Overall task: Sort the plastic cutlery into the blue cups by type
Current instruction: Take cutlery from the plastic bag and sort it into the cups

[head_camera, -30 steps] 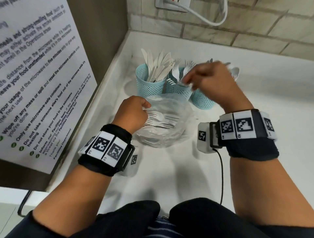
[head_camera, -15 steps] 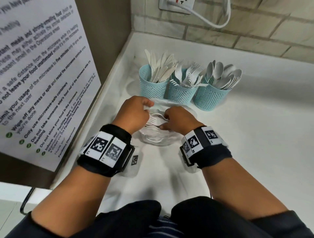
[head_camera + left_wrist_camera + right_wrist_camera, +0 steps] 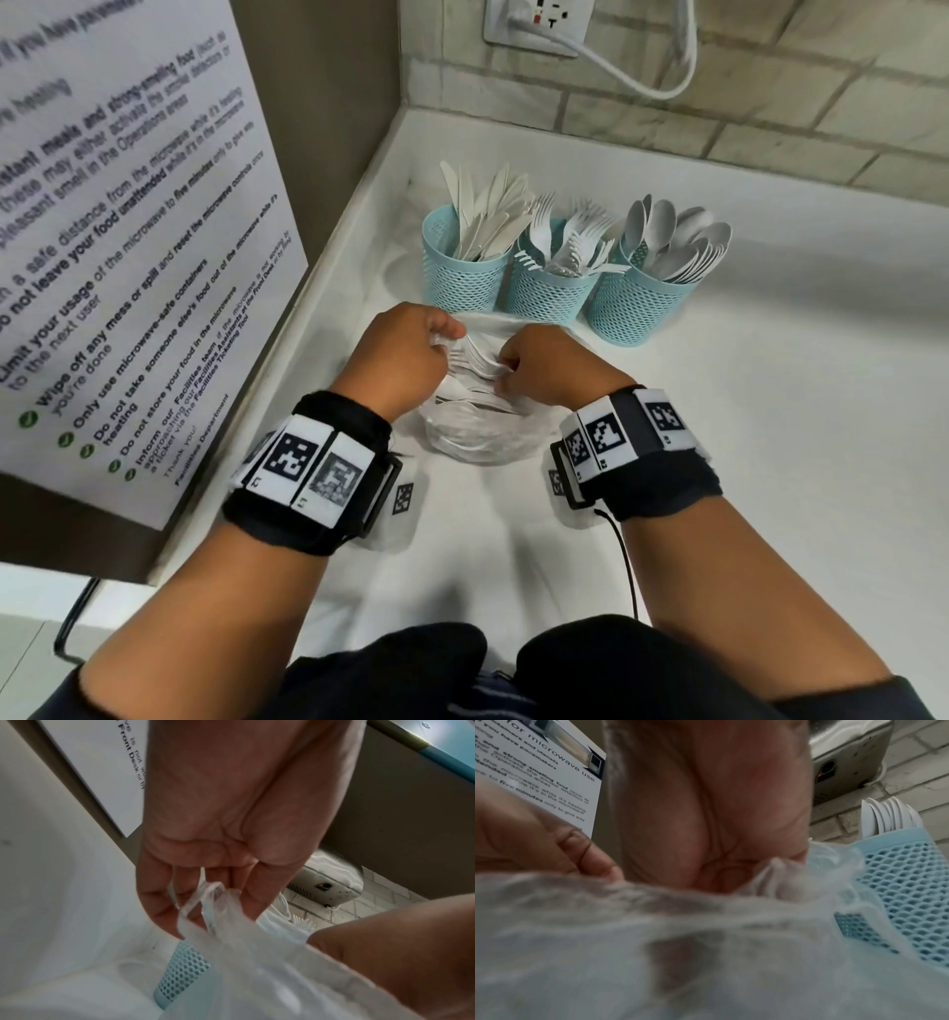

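Three blue mesh cups stand in a row at the back: the knife cup [image 3: 462, 272], the fork cup [image 3: 547, 295] and the spoon cup [image 3: 634, 308]. In front of them lies a clear plastic bag [image 3: 477, 437] with several white forks [image 3: 475, 360] inside. My left hand [image 3: 445, 340] pinches the bag's rim [image 3: 213, 894] and holds it up. At the bag's mouth, my right hand [image 3: 506, 371] has its fingers curled round some of the forks. In the right wrist view the bag [image 3: 706, 943] hides that hand's fingertips.
A brown side panel with a white microwave notice [image 3: 128, 231] closes off the left. A tiled wall with a socket and white cable [image 3: 631, 77] runs behind the cups. The white counter [image 3: 796, 411] stretches out to the right.
My right hand came back from the fork cup, went down into the bag and now grips forks there. The left hand has kept its pinch on the bag's rim.
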